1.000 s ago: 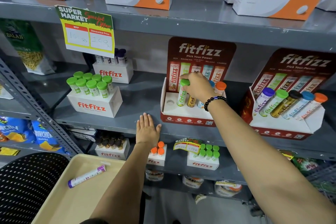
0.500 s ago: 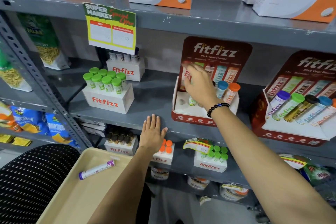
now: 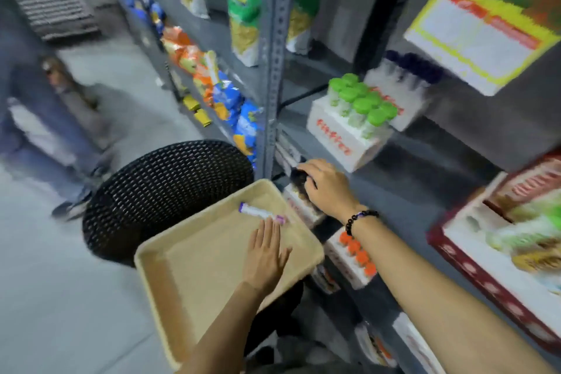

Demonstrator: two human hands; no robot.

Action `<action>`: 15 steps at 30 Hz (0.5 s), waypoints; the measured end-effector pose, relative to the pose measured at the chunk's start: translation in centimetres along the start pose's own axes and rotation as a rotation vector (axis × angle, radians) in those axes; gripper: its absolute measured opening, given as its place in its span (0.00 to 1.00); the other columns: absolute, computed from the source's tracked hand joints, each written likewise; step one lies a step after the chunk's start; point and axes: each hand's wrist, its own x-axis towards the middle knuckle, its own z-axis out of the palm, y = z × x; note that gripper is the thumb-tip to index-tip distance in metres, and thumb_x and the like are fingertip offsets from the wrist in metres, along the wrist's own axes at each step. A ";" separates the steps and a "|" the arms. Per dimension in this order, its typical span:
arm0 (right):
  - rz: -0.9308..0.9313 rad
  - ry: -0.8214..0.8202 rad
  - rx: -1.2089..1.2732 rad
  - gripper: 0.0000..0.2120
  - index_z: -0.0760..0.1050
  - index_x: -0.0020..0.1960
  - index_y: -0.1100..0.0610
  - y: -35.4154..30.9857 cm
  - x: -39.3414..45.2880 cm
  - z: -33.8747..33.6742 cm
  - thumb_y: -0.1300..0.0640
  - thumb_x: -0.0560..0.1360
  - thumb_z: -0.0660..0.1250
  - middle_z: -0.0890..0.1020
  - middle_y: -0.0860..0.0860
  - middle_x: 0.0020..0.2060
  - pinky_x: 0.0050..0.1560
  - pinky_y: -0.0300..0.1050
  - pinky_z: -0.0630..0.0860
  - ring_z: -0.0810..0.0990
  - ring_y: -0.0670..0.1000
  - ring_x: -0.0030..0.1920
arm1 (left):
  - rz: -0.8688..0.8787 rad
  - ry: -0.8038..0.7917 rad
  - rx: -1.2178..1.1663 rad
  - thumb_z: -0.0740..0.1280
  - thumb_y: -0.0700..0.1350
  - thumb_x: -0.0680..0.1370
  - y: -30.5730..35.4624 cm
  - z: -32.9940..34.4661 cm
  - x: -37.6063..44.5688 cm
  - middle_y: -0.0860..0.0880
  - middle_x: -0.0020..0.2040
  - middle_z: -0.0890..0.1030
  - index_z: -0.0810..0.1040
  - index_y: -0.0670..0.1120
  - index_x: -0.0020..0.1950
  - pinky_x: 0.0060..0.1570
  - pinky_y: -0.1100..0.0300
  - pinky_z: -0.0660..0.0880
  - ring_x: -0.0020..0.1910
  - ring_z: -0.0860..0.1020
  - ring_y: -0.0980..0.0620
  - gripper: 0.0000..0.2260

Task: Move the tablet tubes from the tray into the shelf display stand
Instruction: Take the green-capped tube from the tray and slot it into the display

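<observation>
We see a shallow beige plastic tray (image 3: 188,297) resting on a black woven round seat (image 3: 158,188), one white purple-capped tablet tube (image 3: 261,213) lying in it, beside grey metal shelving (image 3: 425,161) carrying white boxes of green-capped tubes (image 3: 349,133).

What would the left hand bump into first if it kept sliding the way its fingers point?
Most likely the purple-capped tablet tube lying in the tray: the left hand lies flat with its fingertips almost at the tube's near end. Blur hides whether they already touch.
</observation>
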 end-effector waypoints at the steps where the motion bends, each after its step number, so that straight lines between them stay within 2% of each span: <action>1: -0.035 -0.072 -0.002 0.16 0.76 0.59 0.61 0.0 0.7 1.5 0.68 0.72 0.61 0.79 0.59 0.57 0.58 0.52 0.71 0.75 0.59 0.58 | -0.066 0.003 -0.017 0.43 0.57 0.79 -0.6 0.7 -0.5 0.39 0.63 0.77 0.75 0.38 0.62 0.57 0.46 0.75 0.62 0.75 0.41 0.31; 4: -0.131 -0.295 -0.063 0.15 0.75 0.58 0.62 0.4 2.6 5.5 0.66 0.73 0.59 0.79 0.61 0.54 0.57 0.55 0.71 0.75 0.61 0.56 | -0.258 0.025 -0.024 0.36 0.56 0.80 -1.6 2.4 -1.6 0.38 0.64 0.76 0.74 0.37 0.63 0.57 0.45 0.75 0.63 0.75 0.40 0.35; 6: -0.139 -0.393 -0.084 0.19 0.75 0.55 0.63 0.5 3.7 8.2 0.55 0.73 0.53 0.79 0.61 0.52 0.55 0.57 0.71 0.76 0.62 0.54 | -0.354 0.037 -0.044 0.34 0.56 0.79 -1.7 3.5 -2.1 0.38 0.65 0.75 0.73 0.37 0.65 0.59 0.45 0.73 0.64 0.73 0.40 0.36; 8: -0.099 -0.443 0.034 0.32 0.78 0.50 0.58 0.4 4.3 11.2 0.42 0.66 0.44 0.81 0.59 0.48 0.47 0.56 0.74 0.77 0.63 0.49 | -0.437 0.015 -0.088 0.34 0.57 0.79 -1.7 4.9 -2.4 0.37 0.65 0.74 0.71 0.36 0.65 0.60 0.44 0.73 0.64 0.73 0.39 0.36; 10: -0.048 -0.487 0.105 0.29 0.77 0.40 0.49 0.8 4.8 14.6 0.37 0.63 0.41 0.80 0.52 0.41 0.35 0.46 0.68 0.76 0.60 0.44 | -0.507 -0.020 -0.141 0.34 0.57 0.80 -1.6 6.5 -2.6 0.36 0.65 0.74 0.71 0.34 0.65 0.60 0.42 0.72 0.64 0.73 0.38 0.36; 12: -0.023 -0.524 0.123 0.23 0.73 0.37 0.48 1.1 5.3 17.6 0.37 0.69 0.45 0.78 0.53 0.41 0.32 0.42 0.62 0.77 0.59 0.43 | -0.548 -0.036 -0.185 0.33 0.58 0.79 -1.6 8.2 -2.8 0.36 0.67 0.71 0.68 0.34 0.67 0.63 0.42 0.69 0.66 0.70 0.37 0.37; 13: 0.003 -0.543 0.138 0.18 0.74 0.39 0.48 1.1 5.4 18.9 0.40 0.74 0.50 0.80 0.55 0.43 0.33 0.41 0.62 0.78 0.59 0.44 | -0.560 -0.043 -0.209 0.32 0.59 0.78 -1.6 9.1 -3.0 0.36 0.69 0.68 0.65 0.34 0.69 0.67 0.42 0.64 0.68 0.67 0.37 0.38; 15: 0.014 -0.563 0.147 0.09 0.75 0.52 0.52 1.4 5.6 21.4 0.53 0.77 0.57 0.80 0.60 0.49 0.39 0.43 0.64 0.78 0.60 0.47 | -0.575 -0.059 -0.252 0.29 0.62 0.76 -1.8 10.7 -3.2 0.37 0.74 0.60 0.56 0.37 0.73 0.72 0.47 0.51 0.73 0.59 0.39 0.39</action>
